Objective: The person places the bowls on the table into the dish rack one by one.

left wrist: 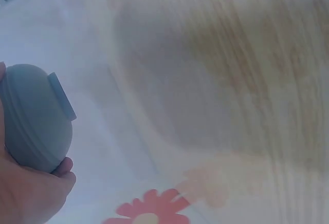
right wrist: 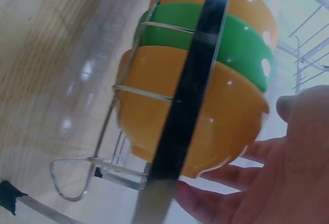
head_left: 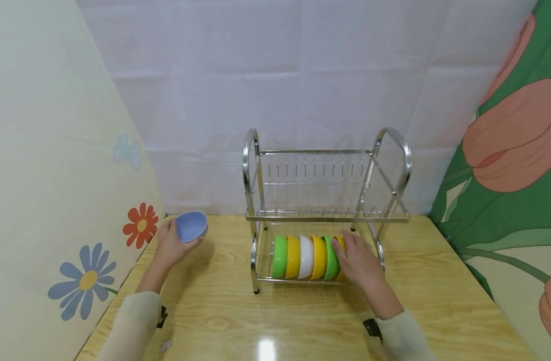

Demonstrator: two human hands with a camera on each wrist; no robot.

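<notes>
My left hand [head_left: 172, 245] holds a small blue bowl [head_left: 191, 226] above the left of the table, its hollow showing in the head view. In the left wrist view the bowl [left wrist: 38, 116] shows its outside and foot, with my fingers along its edge. My right hand [head_left: 358, 258] is at the right end of a row of bowls on the rack's lower tier. Its fingers [right wrist: 226, 175] curl round the base side of the endmost yellow bowl [right wrist: 193, 111], the thumb by its rim. Beside that bowl stands a green bowl [head_left: 330, 258], then yellow [head_left: 319, 258], white [head_left: 306, 257], yellow [head_left: 293, 256] and green [head_left: 280, 256] ones.
The two-tier metal dish rack [head_left: 327, 219] stands on the wooden table [head_left: 302, 326], its upper tier above the bowls and my right hand. A white cloth [head_left: 275, 90] hangs behind. Flowered panels flank the table on the left and right.
</notes>
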